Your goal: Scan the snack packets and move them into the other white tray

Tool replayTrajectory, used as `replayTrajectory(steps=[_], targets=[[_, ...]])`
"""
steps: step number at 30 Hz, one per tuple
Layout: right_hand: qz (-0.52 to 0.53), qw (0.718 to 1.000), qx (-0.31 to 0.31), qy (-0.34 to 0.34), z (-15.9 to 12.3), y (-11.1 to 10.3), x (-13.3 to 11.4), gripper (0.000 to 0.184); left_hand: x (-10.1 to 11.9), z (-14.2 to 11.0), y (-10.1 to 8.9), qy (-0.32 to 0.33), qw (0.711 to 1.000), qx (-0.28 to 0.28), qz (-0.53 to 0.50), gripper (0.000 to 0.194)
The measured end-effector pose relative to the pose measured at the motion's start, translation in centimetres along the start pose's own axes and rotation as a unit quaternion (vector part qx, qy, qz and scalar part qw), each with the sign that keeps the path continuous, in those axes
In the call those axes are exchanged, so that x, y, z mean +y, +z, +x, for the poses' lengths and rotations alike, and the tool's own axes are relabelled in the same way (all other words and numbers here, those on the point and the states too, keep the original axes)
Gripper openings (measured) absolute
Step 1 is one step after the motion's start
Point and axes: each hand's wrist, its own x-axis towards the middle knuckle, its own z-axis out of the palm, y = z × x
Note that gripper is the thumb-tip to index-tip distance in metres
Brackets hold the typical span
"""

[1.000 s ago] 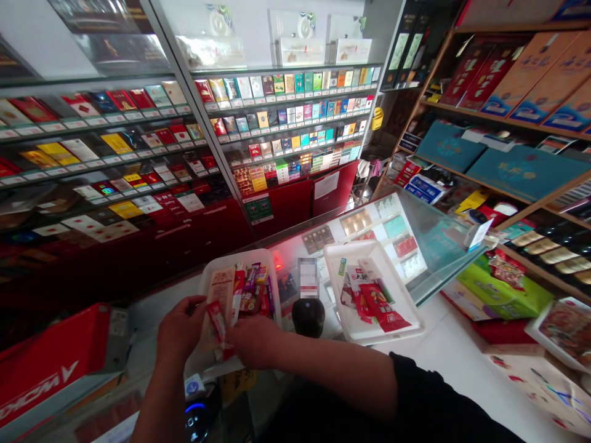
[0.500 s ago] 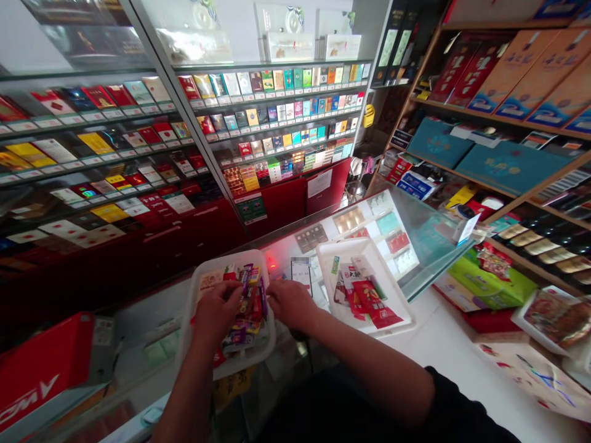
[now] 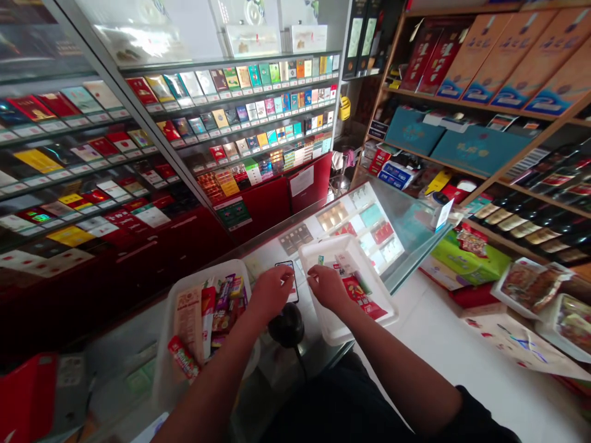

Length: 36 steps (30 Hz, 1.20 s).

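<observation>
White plastic makes both of your containers, the left tub (image 3: 162, 360) and the right tray (image 3: 336, 332), and they stand apart on the glass counter (image 3: 398, 223). In the left tub you have a mixed pile: a long tan packet (image 3: 188, 320) along the left side, a red and white packet (image 3: 208, 314) next to it, and some purple packets (image 3: 224, 303) more to the right. A red bar (image 3: 183, 359) lies slanted at the near left part of this tub, beside your left forearm, which hides the near right part of the pile. In the right tray there are fewer things: a large red packet (image 3: 369, 303), some pale wrappers beside it and a small green packet (image 3: 321, 260) near the far left corner.

Your left hand (image 3: 272, 292) is between the 2 containers, above the phone (image 3: 292, 294), with its fingers bent; I cannot tell if they grasp something. Behind it, closer to you, is a black device (image 3: 286, 326) with a cable. Your right hand (image 3: 329, 288) is over the left side of the right tray, fingers curled, just beside the small green packet. The large red packet is farther right, partly behind your right forearm. Whether these fingers pinch anything, I cannot tell either.
</observation>
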Motion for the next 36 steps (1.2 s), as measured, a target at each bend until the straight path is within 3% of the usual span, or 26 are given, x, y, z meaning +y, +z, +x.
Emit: replayTrajectory(steps=[4, 10, 20, 23, 28, 30, 32, 36], targets=[[0.02, 0.998, 0.006, 0.056, 0.6, 0.0, 2.6, 0.031, 1.1, 2.9, 3.3, 0.071, 0.992, -0.067, 0.082, 0.027], [0.073, 0.992, 0.016, 0.104, 1.1, 0.8, 4.9, 0.041, 1.2, 6.7, 7.3, 0.146, 0.955, -0.133, 0.222, 0.038], [0.238, 0.961, 0.013, 0.137, 4.0, 3.7, 7.1, 0.032, 1.4, 9.9, 10.6, 0.118, 0.896, -0.233, 0.359, 0.051], [0.337, 0.929, 0.016, 0.155, 4.5, 4.8, 7.5, 0.03, 1.5, 10.4, 11.3, 0.102, 0.881, -0.258, 0.382, 0.054], [0.512, 0.838, 0.006, 0.187, 5.1, 6.5, 7.7, 0.044, 1.3, 10.7, 12.3, 0.103, 0.874, -0.276, 0.385, 0.041], [0.532, 0.824, 0.003, 0.195, 5.2, 6.6, 7.7, 0.048, 1.3, 11.0, 12.5, 0.1, 0.879, -0.268, 0.382, 0.044], [0.51, 0.836, 0.013, 0.202, 5.3, 6.3, 7.6, 0.049, 1.5, 11.3, 12.7, 0.095, 0.886, -0.259, 0.372, 0.037], [0.323, 0.923, 0.079, 0.196, 5.3, 4.6, 8.1, 0.037, 1.8, 12.1, 13.0, 0.084, 0.901, -0.249, 0.345, 0.032]])
